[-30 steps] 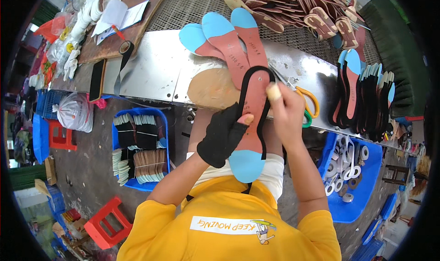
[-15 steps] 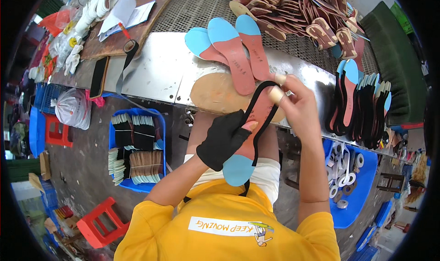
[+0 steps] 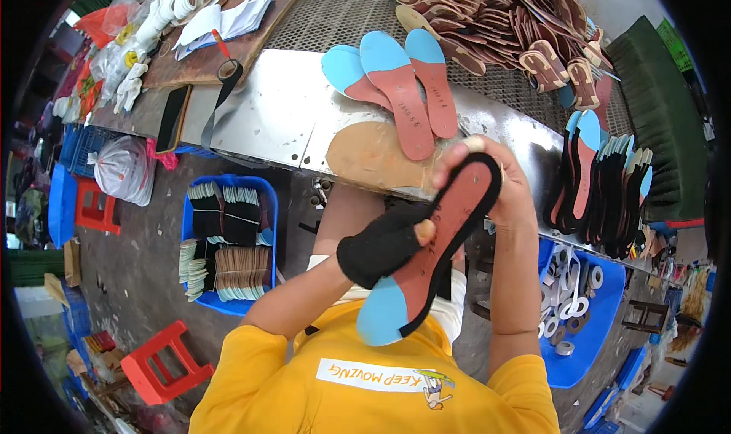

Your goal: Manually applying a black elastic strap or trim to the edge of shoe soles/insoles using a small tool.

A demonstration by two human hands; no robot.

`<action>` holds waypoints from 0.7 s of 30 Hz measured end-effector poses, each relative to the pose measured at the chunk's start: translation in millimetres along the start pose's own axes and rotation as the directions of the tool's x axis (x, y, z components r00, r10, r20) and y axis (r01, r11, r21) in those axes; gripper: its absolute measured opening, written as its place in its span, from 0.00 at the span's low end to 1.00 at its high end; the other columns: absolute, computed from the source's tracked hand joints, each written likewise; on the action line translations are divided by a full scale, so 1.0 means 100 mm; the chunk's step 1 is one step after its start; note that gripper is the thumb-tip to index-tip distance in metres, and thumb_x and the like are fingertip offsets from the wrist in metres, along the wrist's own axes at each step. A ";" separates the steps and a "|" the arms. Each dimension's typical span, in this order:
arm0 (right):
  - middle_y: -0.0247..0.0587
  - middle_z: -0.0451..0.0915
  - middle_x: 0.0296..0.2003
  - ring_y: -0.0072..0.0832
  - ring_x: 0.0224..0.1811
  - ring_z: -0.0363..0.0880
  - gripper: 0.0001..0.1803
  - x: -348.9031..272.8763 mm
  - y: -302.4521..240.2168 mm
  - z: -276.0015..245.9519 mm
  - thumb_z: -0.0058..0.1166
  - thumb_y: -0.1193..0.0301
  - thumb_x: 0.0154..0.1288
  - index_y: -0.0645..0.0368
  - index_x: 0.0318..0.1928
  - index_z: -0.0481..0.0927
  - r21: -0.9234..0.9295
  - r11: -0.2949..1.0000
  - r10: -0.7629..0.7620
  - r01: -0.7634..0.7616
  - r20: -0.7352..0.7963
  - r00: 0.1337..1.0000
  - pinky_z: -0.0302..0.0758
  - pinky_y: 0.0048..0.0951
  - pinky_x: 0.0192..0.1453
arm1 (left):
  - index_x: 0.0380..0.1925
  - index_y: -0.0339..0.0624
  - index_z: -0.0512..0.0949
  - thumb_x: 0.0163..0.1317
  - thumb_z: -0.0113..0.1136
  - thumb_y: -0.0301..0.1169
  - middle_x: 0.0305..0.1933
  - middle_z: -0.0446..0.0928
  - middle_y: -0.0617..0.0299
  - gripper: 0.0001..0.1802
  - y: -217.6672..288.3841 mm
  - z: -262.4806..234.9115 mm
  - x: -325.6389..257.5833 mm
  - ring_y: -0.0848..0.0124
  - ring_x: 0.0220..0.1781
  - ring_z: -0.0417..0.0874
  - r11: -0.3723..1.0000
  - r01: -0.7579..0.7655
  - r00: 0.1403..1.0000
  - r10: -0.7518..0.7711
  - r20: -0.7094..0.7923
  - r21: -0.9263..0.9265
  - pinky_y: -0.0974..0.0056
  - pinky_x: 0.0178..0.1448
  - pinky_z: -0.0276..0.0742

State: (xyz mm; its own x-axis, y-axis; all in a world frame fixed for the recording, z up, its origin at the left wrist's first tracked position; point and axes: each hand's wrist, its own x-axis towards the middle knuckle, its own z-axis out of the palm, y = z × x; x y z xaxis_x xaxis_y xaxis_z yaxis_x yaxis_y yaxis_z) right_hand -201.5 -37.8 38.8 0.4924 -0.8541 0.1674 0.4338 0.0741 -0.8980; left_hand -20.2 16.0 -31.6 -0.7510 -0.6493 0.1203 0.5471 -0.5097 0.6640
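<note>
The metal workbench (image 3: 266,122) runs across the upper part of the room, with three loose insoles (image 3: 396,76) fanned out on it and a heap of brown soles (image 3: 518,23) on the mesh behind. Below, a blue bin (image 3: 194,205) of stacked strips sits on the floor. Over the person's lap, the red insole (image 3: 430,251) with a black rim slants diagonally: its blue heel points down toward the yellow shirt, its toe up and right toward the bench. The left hand (image 3: 384,244), in a black glove, clamps its middle, thumb pressed on the red face. The right hand (image 3: 499,183) curls tightly around the toe end.
</note>
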 end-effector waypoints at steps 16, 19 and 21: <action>0.32 0.81 0.24 0.16 0.19 0.76 0.07 -0.29 0.36 0.08 0.63 0.72 0.60 0.62 0.36 0.81 -0.249 0.931 0.135 -0.266 -0.442 0.887 0.69 0.16 0.22 | 0.71 0.37 0.55 0.65 0.54 0.21 0.64 0.69 0.61 0.35 0.32 -0.11 0.06 0.77 0.60 0.72 0.862 0.003 0.908 0.210 -0.362 0.506 0.69 0.63 0.68; 0.31 0.81 0.25 0.14 0.20 0.75 0.08 -0.12 0.26 -0.12 0.62 0.70 0.62 0.62 0.36 0.82 -0.339 0.924 -0.012 -0.174 -0.483 0.876 0.68 0.15 0.23 | 0.72 0.37 0.53 0.64 0.57 0.22 0.64 0.69 0.60 0.38 0.35 -0.04 0.04 0.76 0.60 0.72 0.842 0.054 0.905 0.186 -0.382 0.537 0.69 0.63 0.68; 0.31 0.83 0.26 0.13 0.21 0.76 0.08 -0.02 0.21 -0.18 0.62 0.70 0.62 0.63 0.37 0.83 -0.338 0.934 -0.069 -0.120 -0.496 0.865 0.67 0.15 0.23 | 0.70 0.37 0.57 0.62 0.59 0.22 0.62 0.72 0.60 0.36 0.30 -0.01 0.04 0.76 0.58 0.73 0.831 0.054 0.894 0.206 -0.397 0.554 0.68 0.62 0.69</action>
State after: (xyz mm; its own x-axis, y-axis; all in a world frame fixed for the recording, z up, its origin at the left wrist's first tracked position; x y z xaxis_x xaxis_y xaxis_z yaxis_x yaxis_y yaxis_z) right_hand -207.0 -43.7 12.5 0.0218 -0.9998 0.0045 0.0913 -0.0025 -0.9958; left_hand -5.9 -2.5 -12.2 -0.4120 -0.9099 -0.0485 0.2093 -0.1463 0.9668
